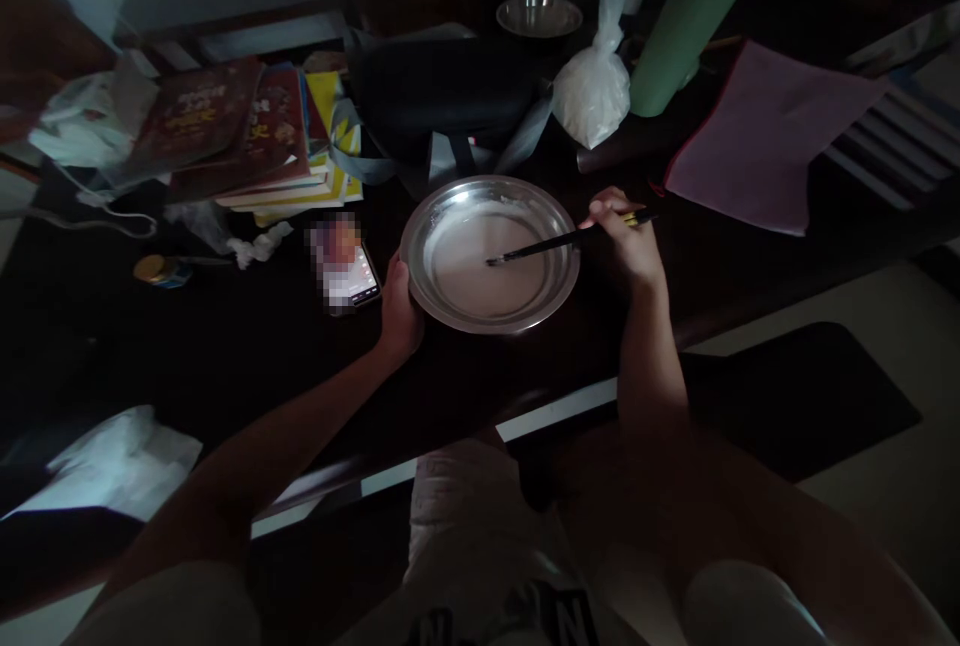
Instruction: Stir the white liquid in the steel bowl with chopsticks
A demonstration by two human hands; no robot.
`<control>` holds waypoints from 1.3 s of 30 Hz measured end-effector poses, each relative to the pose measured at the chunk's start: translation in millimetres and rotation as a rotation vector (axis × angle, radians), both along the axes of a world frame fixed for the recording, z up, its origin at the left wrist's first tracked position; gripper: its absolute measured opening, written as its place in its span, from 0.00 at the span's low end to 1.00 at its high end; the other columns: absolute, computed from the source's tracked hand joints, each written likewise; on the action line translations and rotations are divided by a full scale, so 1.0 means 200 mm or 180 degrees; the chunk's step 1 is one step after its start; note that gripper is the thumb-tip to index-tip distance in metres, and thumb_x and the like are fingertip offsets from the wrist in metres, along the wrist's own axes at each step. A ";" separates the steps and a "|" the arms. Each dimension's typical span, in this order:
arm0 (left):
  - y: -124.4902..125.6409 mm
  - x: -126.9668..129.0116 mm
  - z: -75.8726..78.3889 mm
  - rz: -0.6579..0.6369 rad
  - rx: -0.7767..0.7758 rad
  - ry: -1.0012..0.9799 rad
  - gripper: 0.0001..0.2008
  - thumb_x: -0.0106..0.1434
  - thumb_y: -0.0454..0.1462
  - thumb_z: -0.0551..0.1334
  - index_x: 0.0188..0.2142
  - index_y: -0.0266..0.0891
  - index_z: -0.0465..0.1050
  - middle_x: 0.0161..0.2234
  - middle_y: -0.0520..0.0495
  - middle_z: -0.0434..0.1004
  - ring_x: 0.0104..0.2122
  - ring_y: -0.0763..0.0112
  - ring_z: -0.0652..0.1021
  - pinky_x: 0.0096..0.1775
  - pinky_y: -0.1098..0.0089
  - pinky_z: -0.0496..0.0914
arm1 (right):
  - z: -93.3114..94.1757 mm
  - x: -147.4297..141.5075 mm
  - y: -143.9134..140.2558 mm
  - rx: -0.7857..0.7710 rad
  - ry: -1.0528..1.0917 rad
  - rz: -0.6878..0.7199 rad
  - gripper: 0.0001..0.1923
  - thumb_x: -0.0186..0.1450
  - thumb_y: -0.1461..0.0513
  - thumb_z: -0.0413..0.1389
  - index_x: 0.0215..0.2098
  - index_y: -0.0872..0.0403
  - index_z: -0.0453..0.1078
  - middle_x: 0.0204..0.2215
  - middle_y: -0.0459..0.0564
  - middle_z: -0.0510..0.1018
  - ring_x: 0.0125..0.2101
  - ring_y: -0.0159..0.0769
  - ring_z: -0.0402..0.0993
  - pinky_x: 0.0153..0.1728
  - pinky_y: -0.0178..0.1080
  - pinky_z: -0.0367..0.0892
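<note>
At the frame's centre, the left hand holds the metal bowl by its rim while the right hand pinches the dark brush at the pale mixture, apparently for stirring, so the next move calls for a steady bowl.

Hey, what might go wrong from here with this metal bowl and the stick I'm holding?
The pale contents might slop out if the left hand, at the side of the metal bowl, tips it. The phone lies close beside that hand, so a splash could reach it. The dark stick in the right hand crosses over the rim; pressing there might tilt the bowl.
</note>
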State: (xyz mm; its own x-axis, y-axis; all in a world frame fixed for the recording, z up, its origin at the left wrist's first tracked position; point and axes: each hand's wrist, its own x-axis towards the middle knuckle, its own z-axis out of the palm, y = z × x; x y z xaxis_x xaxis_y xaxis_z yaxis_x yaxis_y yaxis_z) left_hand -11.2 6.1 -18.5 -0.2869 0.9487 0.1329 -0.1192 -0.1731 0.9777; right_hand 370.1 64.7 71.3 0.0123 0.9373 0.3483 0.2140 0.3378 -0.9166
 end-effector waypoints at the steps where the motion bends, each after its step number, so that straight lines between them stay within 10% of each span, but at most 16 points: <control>1: 0.00 0.00 0.00 -0.0013 0.0001 0.0021 0.36 0.82 0.72 0.70 0.64 0.47 0.91 0.69 0.40 0.94 0.74 0.47 0.87 0.83 0.46 0.78 | 0.00 0.00 0.00 -0.0029 0.0020 0.0002 0.37 0.68 0.22 0.73 0.27 0.42 0.83 0.35 0.48 0.77 0.48 0.51 0.82 0.66 0.62 0.78; 39: -0.01 0.00 0.04 -0.0023 -0.0031 0.0012 0.40 0.78 0.75 0.71 0.64 0.47 0.91 0.70 0.38 0.94 0.76 0.42 0.86 0.84 0.44 0.76 | 0.03 -0.02 -0.02 -0.0108 -0.0032 -0.0123 0.39 0.65 0.20 0.73 0.27 0.41 0.83 0.34 0.48 0.77 0.50 0.52 0.82 0.70 0.65 0.78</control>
